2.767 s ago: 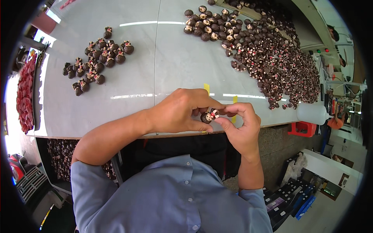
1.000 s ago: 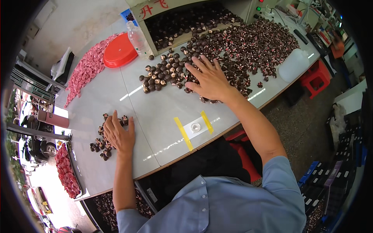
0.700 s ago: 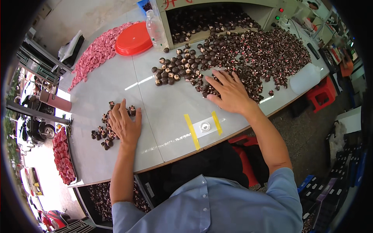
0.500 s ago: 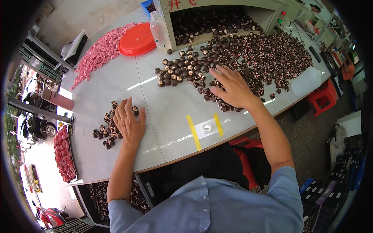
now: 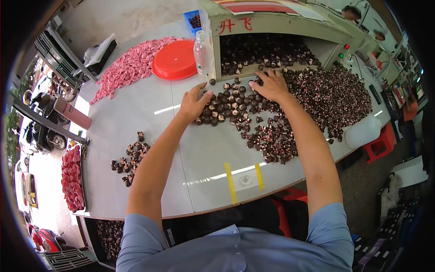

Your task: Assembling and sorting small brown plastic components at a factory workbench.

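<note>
My left hand [image 5: 194,103] is at the left edge of a cluster of round, dark brown pieces with pale spots [image 5: 222,109]. Its thumb stands apart from the fingers, and nothing shows in its grasp. My right hand [image 5: 273,87] lies palm down over the far part of the pile, just before the machine's opening, fingers spread. Some pieces are hidden beneath it. Right of that hand spreads a heap of small dark pieces with pink bits [image 5: 331,97]. A smaller group of dark pieces [image 5: 136,152] sits left of my left forearm, which partly covers it.
A pale green machine [image 5: 290,27] stands at the back, dark round pieces in its opening. Nearby are a clear bottle [image 5: 203,56], a red lid [image 5: 176,60] and pink petal-like pieces [image 5: 131,63]. A white jug [image 5: 364,132] is at right; yellow tape [image 5: 230,183] marks the front.
My left hand has left the small group at left and reached forward and right to the round pieces. My right hand has moved forward toward the machine. The view has shifted slightly.
</note>
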The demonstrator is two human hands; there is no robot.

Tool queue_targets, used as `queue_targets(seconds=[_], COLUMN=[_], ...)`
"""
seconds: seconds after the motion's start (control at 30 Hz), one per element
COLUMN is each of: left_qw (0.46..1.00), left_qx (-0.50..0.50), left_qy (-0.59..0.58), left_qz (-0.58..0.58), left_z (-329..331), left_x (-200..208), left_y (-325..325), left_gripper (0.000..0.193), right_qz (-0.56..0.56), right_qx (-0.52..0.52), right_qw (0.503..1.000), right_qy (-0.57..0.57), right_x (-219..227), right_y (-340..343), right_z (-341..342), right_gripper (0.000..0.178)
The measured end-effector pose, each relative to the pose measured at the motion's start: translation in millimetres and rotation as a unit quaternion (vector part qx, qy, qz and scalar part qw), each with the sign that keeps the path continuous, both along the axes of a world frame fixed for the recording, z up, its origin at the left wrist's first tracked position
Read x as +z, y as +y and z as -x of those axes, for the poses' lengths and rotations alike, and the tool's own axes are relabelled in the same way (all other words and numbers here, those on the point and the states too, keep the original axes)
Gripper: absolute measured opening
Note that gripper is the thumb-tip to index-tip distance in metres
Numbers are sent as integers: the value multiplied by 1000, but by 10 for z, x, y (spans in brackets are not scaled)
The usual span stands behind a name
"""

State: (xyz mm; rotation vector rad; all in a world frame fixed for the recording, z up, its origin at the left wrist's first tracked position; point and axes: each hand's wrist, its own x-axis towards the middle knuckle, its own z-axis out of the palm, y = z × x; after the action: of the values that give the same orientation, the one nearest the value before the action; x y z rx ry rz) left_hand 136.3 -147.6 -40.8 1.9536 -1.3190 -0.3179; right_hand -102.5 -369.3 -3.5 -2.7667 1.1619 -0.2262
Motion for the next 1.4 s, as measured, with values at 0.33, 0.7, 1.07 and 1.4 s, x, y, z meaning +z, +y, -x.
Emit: queue_targets(seconds=[0.33,0.7,1.07,1.4], left_qw=[992,995,985,982], left_qx=[-101,17,105,143], left_qy=[71,60,30,-29], left_qz=[-10,84,131,124], left_z=[334,803,364,-65], left_x=[172,43,35,-240], left_y=[-121,676,562,-260], left_gripper=[54,40,59,59], right_qz=[5,46,52,68], right_qx=[172,215,227,-43], right_qw=[982,974,947,996], right_qy=[-71,-47,-222,-25], right_x=[-86,-79,-66,49], right_y=[477,1068,883,-269], right_z=[-218,-199,101,38], right_gripper=[63,61,60,43])
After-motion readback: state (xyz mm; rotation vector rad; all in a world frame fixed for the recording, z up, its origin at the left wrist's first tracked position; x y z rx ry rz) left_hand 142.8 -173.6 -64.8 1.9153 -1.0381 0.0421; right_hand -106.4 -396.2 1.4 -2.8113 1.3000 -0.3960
